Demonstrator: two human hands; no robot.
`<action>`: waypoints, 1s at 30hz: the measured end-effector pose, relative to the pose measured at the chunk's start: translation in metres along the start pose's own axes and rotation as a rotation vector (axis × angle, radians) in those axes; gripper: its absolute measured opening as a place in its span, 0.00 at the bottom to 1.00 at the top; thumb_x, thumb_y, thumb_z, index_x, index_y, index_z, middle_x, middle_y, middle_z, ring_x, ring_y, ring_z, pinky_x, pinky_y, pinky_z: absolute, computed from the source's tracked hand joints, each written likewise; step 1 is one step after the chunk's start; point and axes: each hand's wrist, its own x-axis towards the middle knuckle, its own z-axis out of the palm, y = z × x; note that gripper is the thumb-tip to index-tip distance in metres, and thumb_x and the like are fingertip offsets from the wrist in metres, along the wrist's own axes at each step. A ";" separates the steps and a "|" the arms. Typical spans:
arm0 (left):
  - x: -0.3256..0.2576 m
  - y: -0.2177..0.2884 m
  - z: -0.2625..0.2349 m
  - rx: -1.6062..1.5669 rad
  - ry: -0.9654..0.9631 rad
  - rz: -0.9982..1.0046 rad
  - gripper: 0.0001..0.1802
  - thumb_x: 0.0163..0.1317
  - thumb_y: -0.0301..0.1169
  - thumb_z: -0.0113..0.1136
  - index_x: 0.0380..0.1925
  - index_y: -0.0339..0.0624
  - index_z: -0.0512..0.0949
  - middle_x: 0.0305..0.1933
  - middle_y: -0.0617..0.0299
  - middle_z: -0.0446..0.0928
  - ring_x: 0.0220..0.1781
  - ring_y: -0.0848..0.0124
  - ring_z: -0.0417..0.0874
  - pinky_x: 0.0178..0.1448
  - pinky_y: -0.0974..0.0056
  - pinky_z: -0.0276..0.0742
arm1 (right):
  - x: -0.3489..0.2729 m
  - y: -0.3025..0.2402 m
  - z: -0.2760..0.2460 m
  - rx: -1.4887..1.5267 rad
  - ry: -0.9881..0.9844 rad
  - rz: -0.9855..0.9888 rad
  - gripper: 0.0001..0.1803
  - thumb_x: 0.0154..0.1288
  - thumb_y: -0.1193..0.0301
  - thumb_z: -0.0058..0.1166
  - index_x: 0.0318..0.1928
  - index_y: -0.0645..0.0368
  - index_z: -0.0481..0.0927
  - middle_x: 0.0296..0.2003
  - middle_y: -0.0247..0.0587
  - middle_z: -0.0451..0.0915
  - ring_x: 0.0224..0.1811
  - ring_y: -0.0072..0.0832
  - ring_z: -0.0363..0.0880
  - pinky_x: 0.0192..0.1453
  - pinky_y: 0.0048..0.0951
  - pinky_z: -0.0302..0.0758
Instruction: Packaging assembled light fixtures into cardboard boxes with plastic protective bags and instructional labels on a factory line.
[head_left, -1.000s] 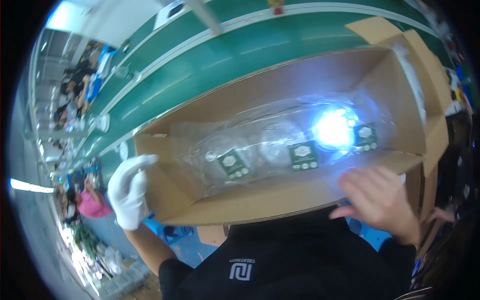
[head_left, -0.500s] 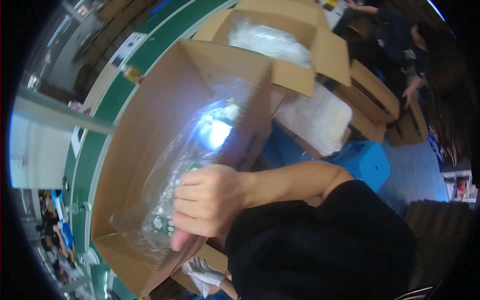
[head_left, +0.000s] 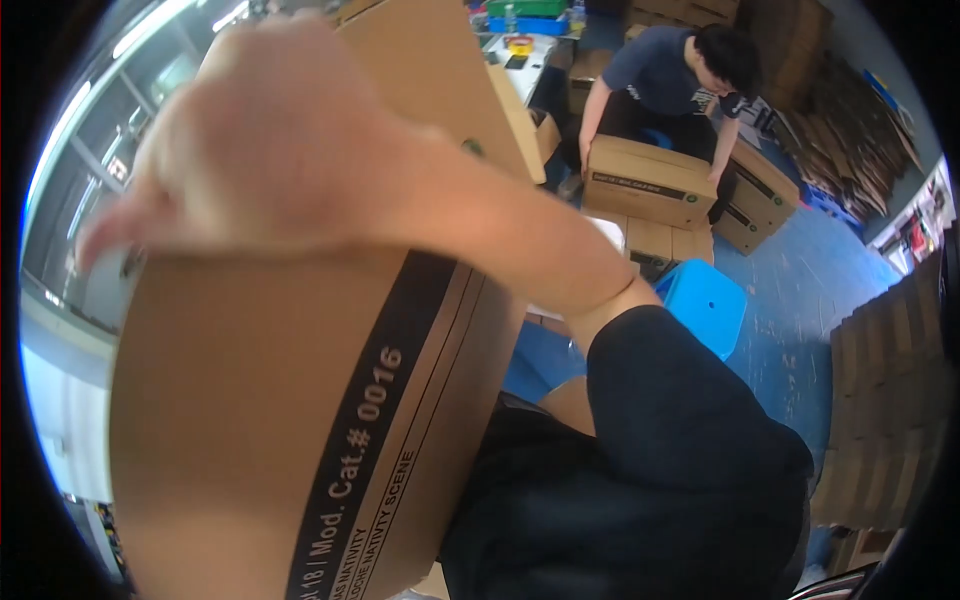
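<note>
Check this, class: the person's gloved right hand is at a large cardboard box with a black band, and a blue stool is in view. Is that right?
No: the head view shows the right hand bare. The cardboard box, black band and blue stool are as stated.

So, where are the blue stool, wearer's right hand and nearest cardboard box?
Blue stool (head_left: 704,297): head view, seat top.
Wearer's right hand (head_left: 280,140): head view, its back.
Nearest cardboard box (head_left: 245,390): head view, printed side.
</note>
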 end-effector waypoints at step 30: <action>0.112 0.049 0.101 0.426 -0.468 0.165 0.31 0.79 0.49 0.41 0.56 0.27 0.77 0.45 0.50 0.84 0.46 0.64 0.85 0.52 0.60 0.79 | -0.289 0.178 -0.414 -1.605 -0.688 0.860 0.25 0.76 0.46 0.42 0.45 0.48 0.87 0.36 0.52 0.84 0.37 0.53 0.83 0.43 0.49 0.79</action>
